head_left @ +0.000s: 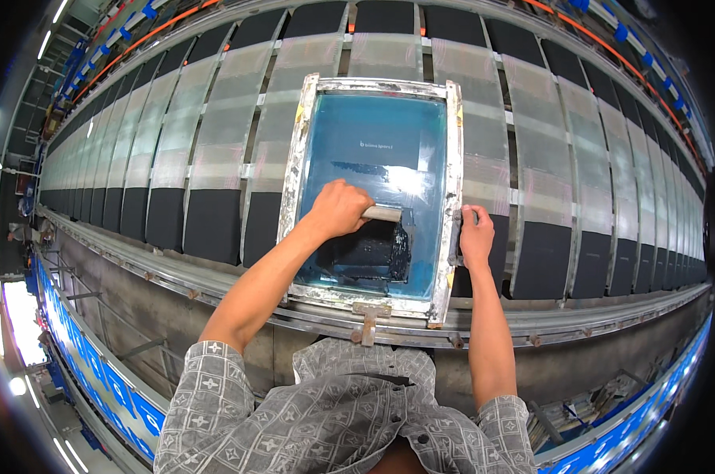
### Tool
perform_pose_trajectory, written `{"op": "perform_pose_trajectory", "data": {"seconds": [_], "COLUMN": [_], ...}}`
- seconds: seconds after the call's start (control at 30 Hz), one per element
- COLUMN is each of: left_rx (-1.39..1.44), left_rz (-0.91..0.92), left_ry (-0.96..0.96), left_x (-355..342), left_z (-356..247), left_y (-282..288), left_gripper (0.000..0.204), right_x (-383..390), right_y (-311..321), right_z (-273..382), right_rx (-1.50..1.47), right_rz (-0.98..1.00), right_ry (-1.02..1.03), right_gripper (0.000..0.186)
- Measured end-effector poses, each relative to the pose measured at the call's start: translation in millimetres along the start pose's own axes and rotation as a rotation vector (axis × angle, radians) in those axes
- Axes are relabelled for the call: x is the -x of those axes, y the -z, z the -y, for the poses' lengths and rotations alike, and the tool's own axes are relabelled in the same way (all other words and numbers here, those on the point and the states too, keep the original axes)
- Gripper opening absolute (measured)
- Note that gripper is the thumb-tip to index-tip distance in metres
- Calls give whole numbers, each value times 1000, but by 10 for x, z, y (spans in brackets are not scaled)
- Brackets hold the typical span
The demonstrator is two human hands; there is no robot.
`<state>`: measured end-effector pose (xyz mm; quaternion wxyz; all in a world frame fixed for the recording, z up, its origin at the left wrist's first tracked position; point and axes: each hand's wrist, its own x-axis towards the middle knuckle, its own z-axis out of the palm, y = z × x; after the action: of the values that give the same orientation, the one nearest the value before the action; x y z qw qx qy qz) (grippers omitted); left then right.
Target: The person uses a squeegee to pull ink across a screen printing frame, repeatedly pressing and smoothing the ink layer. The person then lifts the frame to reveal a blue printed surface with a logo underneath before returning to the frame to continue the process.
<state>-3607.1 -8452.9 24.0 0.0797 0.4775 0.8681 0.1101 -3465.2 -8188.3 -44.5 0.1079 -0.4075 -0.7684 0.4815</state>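
Note:
A screen-printing frame (454,150) with worn, whitish rails lies before me, its blue mesh (365,122) bearing a small pale print. My left hand (341,208) is wrapped around the handle of a squeegee (384,213) in the lower half of the mesh. Dark ink (401,251) is smeared around and below the squeegee; my hand and forearm cover part of the tool. At the frame's right rail, my right hand (476,235) is closed on the rail's outer edge, fingers curled. A rusty metal bracket (370,313) sits at the middle of the near rail.
Long flat boards (537,150) with black cloth (540,257) at their ends stand in a row to both sides. A metal rail (499,335) runs along the near edge. Beyond the row are orange hoses (148,45) and blue fittings. Blue panels (116,403) lie low at both sides.

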Motion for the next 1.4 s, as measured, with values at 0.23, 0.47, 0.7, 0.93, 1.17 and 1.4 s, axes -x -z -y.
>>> {"op": "perform_pose_trajectory", "data": {"seconds": [0.23,0.47,0.7,0.93,1.17,1.4], "left_rx": [-31,64,-50,12,13,35], "left_rz": [116,126,-61,-175,-9,121], "left_ry": [-27,63,56,68,121,125], "left_x": [563,352,416,1579,2090,2159], "left_z": [-482,-288,-367,-772,401,745], "left_y": [-184,52,-225,-189,203,176], "left_gripper": [26,19,51,59,54,40], "right_x": [-79,-65,-116,118,668,799], "right_y": [57,41,25,-26,-1344,-1550], "right_z": [-90,-33,-192,520,491,730], "right_rx": [-12,8,3,-38,-129,-61], "right_rz": [25,-6,30,18,6,13], "right_ry": [-78,14,-21,39,133,48], "right_gripper": [32,33,29,24,26,27]}}
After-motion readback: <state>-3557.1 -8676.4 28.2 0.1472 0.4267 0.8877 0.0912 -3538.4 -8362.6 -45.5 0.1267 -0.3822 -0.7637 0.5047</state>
